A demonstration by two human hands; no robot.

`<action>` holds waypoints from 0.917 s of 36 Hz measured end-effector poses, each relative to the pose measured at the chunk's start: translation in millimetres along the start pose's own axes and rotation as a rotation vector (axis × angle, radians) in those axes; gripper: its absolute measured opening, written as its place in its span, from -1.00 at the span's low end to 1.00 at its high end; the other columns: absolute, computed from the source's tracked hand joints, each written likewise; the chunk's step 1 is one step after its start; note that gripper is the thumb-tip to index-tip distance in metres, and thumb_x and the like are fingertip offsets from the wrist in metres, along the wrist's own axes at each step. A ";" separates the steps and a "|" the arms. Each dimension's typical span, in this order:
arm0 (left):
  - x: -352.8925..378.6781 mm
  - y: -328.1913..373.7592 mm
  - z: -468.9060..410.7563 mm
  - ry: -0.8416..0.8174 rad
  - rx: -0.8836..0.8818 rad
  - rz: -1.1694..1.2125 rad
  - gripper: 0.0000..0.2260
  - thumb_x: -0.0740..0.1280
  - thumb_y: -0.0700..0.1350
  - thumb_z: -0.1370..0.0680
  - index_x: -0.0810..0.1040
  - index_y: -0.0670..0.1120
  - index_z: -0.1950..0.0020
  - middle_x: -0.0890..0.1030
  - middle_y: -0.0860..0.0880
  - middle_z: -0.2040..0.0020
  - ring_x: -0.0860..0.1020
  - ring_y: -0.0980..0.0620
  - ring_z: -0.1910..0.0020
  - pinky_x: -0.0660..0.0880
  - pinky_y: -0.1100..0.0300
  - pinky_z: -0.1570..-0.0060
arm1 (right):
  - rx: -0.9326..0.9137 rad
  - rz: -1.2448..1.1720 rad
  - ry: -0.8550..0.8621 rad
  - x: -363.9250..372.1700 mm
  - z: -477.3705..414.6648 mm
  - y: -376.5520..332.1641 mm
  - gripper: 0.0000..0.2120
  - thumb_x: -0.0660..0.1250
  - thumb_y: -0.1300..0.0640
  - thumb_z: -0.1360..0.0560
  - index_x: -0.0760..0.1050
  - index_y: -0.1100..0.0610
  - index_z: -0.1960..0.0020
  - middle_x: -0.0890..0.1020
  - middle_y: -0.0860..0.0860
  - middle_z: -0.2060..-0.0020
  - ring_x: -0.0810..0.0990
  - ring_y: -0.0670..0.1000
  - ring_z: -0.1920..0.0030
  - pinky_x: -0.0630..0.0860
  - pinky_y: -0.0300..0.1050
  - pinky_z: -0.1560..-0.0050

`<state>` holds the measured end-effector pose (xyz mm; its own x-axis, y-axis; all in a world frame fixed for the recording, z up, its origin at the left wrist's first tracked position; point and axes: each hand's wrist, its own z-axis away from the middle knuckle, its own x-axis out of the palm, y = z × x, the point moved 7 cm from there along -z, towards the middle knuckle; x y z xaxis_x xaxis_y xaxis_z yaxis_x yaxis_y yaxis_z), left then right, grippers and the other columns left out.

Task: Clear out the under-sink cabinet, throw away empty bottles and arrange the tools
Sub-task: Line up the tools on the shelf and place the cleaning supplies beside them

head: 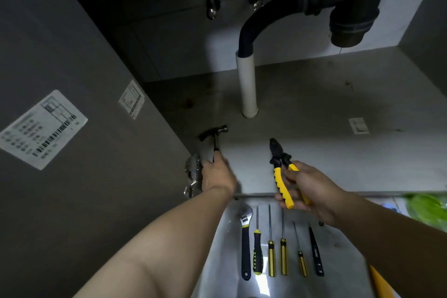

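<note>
Near the middle of the frame, by the cabinet's left wall, the left hand [217, 174] has its fingers curled round the handle of a hammer [214, 133]. To its right, the right hand's [308, 192] fingers wrap the yellow-handled pliers [280, 167], nose pointing up-frame. At lower centre, a wrench [245, 237] and screwdrivers [271, 256] lie side by side.

Grey side panel [72, 55] bears barcode labels [43, 129]; a white pipe [247, 84] stands before the tiled back wall [290, 38].
</note>
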<state>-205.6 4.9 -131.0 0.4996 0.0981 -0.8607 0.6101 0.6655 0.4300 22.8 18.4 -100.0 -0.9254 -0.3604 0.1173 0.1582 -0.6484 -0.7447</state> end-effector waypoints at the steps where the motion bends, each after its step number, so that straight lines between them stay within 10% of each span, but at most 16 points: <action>1: 0.4 0.6 -3.3 -0.004 0.001 -0.067 -0.68 0.19 -0.19 -0.59 0.37 -0.08 -0.35 0.36 -0.23 -0.28 0.48 -0.27 -0.21 0.42 0.00 -0.26 | -0.002 -0.008 -0.002 -1.3 0.2 2.8 -0.84 0.21 0.08 -0.68 0.50 0.11 -0.17 0.56 0.16 0.16 0.74 0.21 0.20 0.67 0.07 0.18; 16: 10.9 -3.9 -27.5 -0.026 0.061 -0.408 -0.57 0.17 -0.35 -0.55 0.37 -0.17 -0.42 0.24 -0.19 -0.50 0.50 -0.21 -0.32 0.43 0.03 -0.32 | -0.001 -0.072 -0.025 -10.1 -2.9 22.9 -0.86 0.23 0.10 -0.68 0.50 0.13 -0.16 0.53 0.20 0.15 0.67 0.22 0.24 0.66 0.08 0.18; 24: 18.8 0.1 -1.4 0.023 0.105 -0.356 -0.42 0.30 -0.17 -0.54 0.21 -0.12 -0.55 0.12 -0.14 -0.59 0.20 -0.16 -0.53 0.27 -0.03 -0.45 | 0.003 -0.107 -0.047 -10.0 -3.8 23.1 -0.83 0.26 0.05 -0.67 0.50 0.10 -0.19 0.55 0.18 0.12 0.72 0.24 0.16 0.68 0.20 0.10; 28: 10.9 26.2 31.0 0.069 0.211 0.041 -0.78 0.25 -0.09 -0.65 0.50 -0.09 -0.27 0.44 -0.11 -0.33 0.45 -0.13 -0.31 0.40 0.04 -0.30 | -0.008 -0.109 -0.026 -10.9 -6.1 14.4 -0.81 0.23 0.06 -0.68 0.50 0.14 -0.19 0.54 0.16 0.17 0.72 0.23 0.11 0.69 0.10 0.16; 33: 30.3 58.6 86.0 -0.516 -0.013 0.795 -0.66 0.24 0.16 -0.66 0.52 -0.08 -0.25 0.67 -0.14 -0.14 0.68 -0.08 -0.06 0.61 0.09 0.03 | -0.057 -0.055 -0.013 -11.3 -4.6 1.0 -0.81 0.18 0.02 -0.69 0.48 0.06 -0.20 0.64 0.09 0.13 0.74 0.10 0.12 0.67 -0.01 0.09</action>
<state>-101.9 -16.8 -108.4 0.9780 0.1888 -0.0890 -0.0309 0.5526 0.8329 31.8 24.9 -105.1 -0.9277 -0.3338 0.1673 0.0867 -0.6283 -0.7732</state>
